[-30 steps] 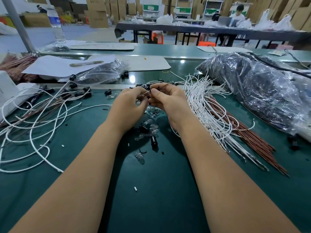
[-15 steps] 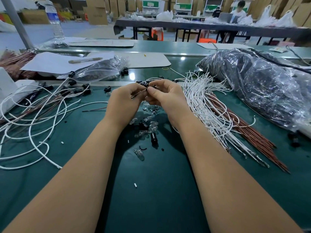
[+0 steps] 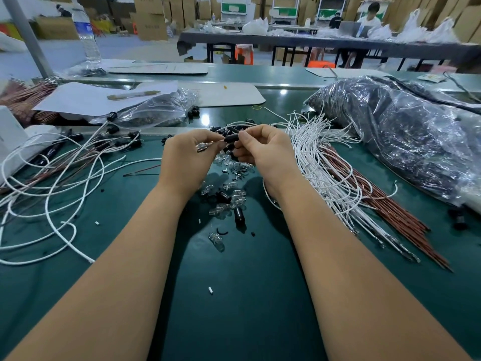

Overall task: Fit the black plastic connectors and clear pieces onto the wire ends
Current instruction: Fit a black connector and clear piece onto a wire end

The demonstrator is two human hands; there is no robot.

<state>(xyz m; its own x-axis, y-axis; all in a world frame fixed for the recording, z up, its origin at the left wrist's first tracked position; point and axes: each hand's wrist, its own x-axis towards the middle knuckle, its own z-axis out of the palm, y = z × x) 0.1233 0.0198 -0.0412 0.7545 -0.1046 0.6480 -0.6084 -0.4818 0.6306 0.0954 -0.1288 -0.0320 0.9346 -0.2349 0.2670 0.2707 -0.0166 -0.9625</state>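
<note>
Both hands meet above the green table. My right hand (image 3: 263,149) pinches a black plastic connector (image 3: 231,138) between thumb and forefinger. My left hand (image 3: 187,157) pinches the connector's other end, where a thin brown wire end shows under its fingers. Loose clear pieces (image 3: 229,201) and black connectors (image 3: 239,214) lie in a small pile below the hands. A bundle of white wires (image 3: 320,162) and brown wires (image 3: 369,199) lies to the right.
Finished white wires with black connectors (image 3: 52,178) sprawl on the left. A large plastic bag of dark parts (image 3: 406,136) fills the right side. A smaller bag (image 3: 153,110), paper sheets and a water bottle (image 3: 87,35) sit behind. A person sits far back.
The hands stay together at the same spot; the black connector now shows plainly between the fingertips. The camera has tilted slightly.
</note>
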